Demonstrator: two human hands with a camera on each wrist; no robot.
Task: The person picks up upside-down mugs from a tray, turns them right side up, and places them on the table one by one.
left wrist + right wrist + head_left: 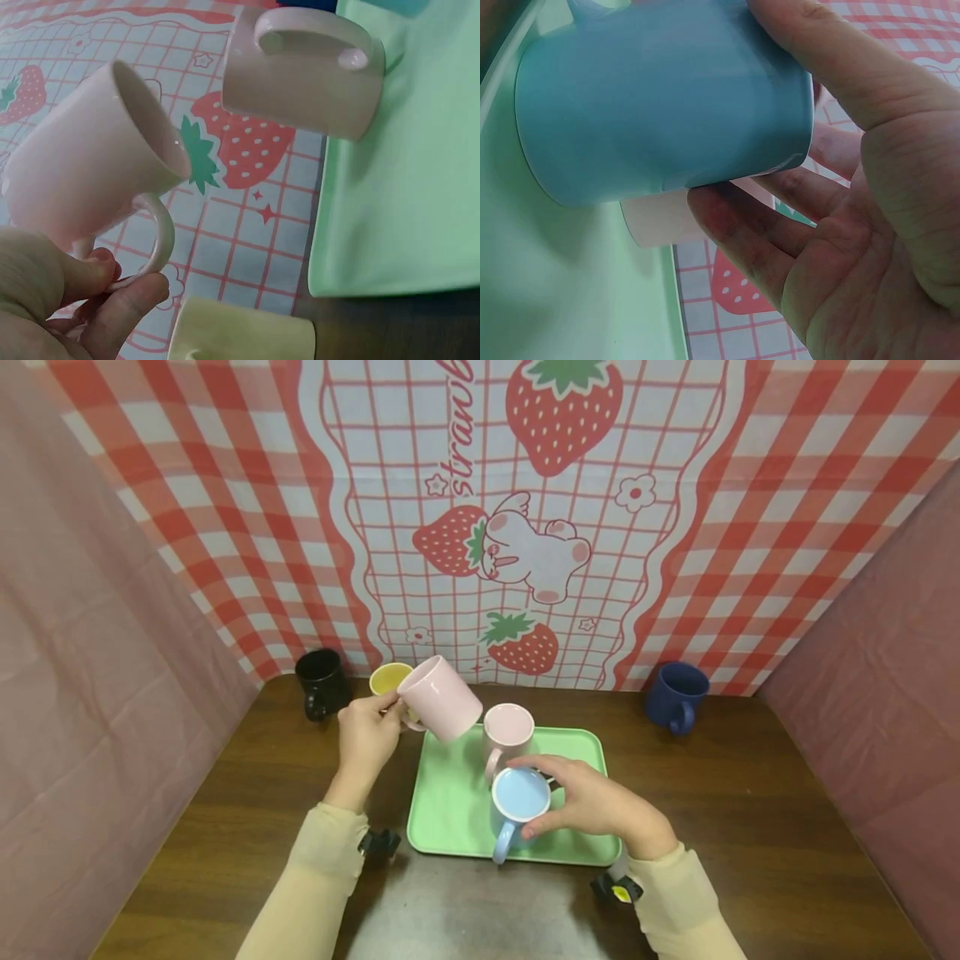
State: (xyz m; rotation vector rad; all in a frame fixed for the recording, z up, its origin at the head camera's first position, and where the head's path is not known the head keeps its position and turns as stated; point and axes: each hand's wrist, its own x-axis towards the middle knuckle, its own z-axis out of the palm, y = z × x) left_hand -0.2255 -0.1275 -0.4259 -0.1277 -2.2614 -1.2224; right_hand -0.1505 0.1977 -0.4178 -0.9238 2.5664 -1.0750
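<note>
My left hand [369, 735] pinches the handle of a pale pink mug [441, 699], which is tilted in the air over the tray's back left corner. In the left wrist view, thumb and fingertips meet on that handle, and the pink mug [97, 150] has nothing visible inside. On the green tray [450, 827], a light blue mug [522, 806] stands upright near the front, its handle toward me. My right hand [592, 797] grips it near the rim; in the right wrist view the thumb and fingers curve round the blue mug [660, 105]. A second pink mug [507, 735] stands upright just behind it.
A yellow mug [390, 679] stands behind my left hand, partly hidden. Further left is a black mug [322, 683]; at the back right stands a dark blue mug [677, 696]. A checked strawberry cloth [525, 552] hangs behind the wooden table [750, 827].
</note>
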